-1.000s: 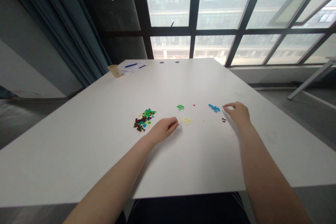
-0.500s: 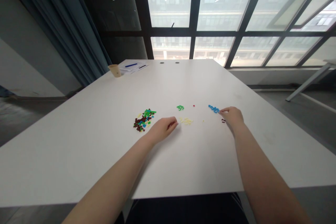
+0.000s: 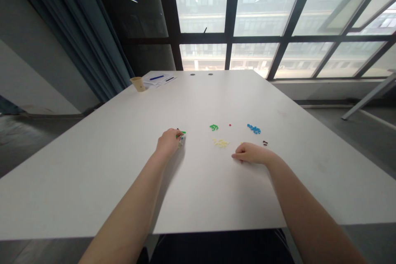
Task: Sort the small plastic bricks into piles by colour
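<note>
My left hand [image 3: 168,142] covers most of the mixed pile of small coloured pieces, its fingers closed down at the pile's right side. A few green pieces [image 3: 183,132] and pale ones show past the fingertips; what the fingers hold is hidden. My right hand [image 3: 251,153] hovers low over the table, fingers curled together, with nothing seen in them. It is right of the group of pale yellow pieces [image 3: 220,143]. Behind it lie the blue pieces [image 3: 254,129], and to its right a few dark brown pieces [image 3: 265,143].
A cluster of green pieces [image 3: 213,127] and one red piece [image 3: 229,125] lie farther back on the white table [image 3: 210,198]. At the far left stand a paper cup [image 3: 138,84] and papers [image 3: 161,82] with a blue pen [image 3: 156,77]. Windows are beyond.
My left hand has moved left onto the mixed pile, hiding most of it. My right hand has left the blue pieces and come left and nearer to me.
</note>
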`<act>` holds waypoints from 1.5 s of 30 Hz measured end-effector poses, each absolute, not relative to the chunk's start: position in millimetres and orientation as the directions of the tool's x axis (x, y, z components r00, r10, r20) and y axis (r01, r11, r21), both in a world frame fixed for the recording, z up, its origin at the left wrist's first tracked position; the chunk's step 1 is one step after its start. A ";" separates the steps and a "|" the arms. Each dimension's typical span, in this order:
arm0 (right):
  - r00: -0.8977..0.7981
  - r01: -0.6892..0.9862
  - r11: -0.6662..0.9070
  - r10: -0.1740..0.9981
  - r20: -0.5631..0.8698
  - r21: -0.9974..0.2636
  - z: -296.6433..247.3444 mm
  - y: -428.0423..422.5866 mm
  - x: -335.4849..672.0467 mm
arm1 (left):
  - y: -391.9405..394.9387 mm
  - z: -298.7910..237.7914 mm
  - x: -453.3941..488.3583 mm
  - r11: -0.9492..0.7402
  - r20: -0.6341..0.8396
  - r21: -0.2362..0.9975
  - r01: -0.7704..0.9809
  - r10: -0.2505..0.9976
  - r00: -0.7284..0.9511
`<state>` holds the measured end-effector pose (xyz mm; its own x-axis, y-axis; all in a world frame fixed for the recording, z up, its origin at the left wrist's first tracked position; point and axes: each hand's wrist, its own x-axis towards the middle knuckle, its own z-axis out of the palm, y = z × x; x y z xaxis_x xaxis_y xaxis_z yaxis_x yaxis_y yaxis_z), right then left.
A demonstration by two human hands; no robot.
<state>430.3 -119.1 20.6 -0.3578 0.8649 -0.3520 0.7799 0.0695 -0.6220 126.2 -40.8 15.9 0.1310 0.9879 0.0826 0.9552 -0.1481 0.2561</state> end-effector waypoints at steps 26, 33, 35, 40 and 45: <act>-0.343 0.807 0.069 0.863 -0.370 -0.587 21.2 -122.7 425.0 | -36.8 4.9 137.1 -0.295 0.195 0.464 0.835 0.954 0.228; -0.313 0.770 0.126 0.929 -0.199 -0.625 26.9 -122.0 419.5 | -59.4 20.0 164.0 -0.157 0.064 0.956 0.247 0.935 0.349; -0.297 0.739 0.163 0.950 -0.099 -0.654 29.2 -122.8 414.0 | -69.4 22.7 173.6 0.025 -0.039 0.999 0.040 0.911 0.411; -0.330 0.612 0.419 0.906 0.265 -0.670 33.2 -128.4 393.8 | -90.0 27.2 194.1 0.408 -0.269 0.892 -0.195 0.826 0.495; -0.288 0.597 0.551 0.826 0.486 -0.583 29.2 -132.8 378.9 | -95.5 27.7 200.0 0.571 -0.378 0.781 -0.253 0.755 0.536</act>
<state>378.9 -132.8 29.2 -0.2876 0.8256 0.4855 0.5969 0.5509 -0.5832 200.0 -95.5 27.7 0.5365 0.7546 -0.3777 -0.2525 0.5707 0.7814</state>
